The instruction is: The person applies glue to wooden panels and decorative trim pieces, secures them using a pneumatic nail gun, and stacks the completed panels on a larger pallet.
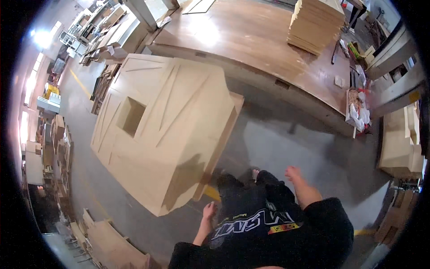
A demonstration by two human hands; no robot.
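My left hand (209, 210) hangs low beside my dark trousers, its fingers curled in, and no object shows in it. Nearest to it is the corner of a large pale wooden block (188, 121), faceted like a mould, with a square opening (131, 116) and several narrow grooves across its top. A gap separates hand and block. Out to the right, over the grey floor, my right hand (293, 173) is loosely closed; it touches nothing, and nothing is seen in it.
A long low platform with a brown top (251, 40) runs beyond the block, bearing a stack of boards (316, 24) and small clutter at its right end. Another shaped wooden piece (401, 143) stands far right. Boards (112, 244) lie lower left. Grey floor (273, 134) lies between block and platform.
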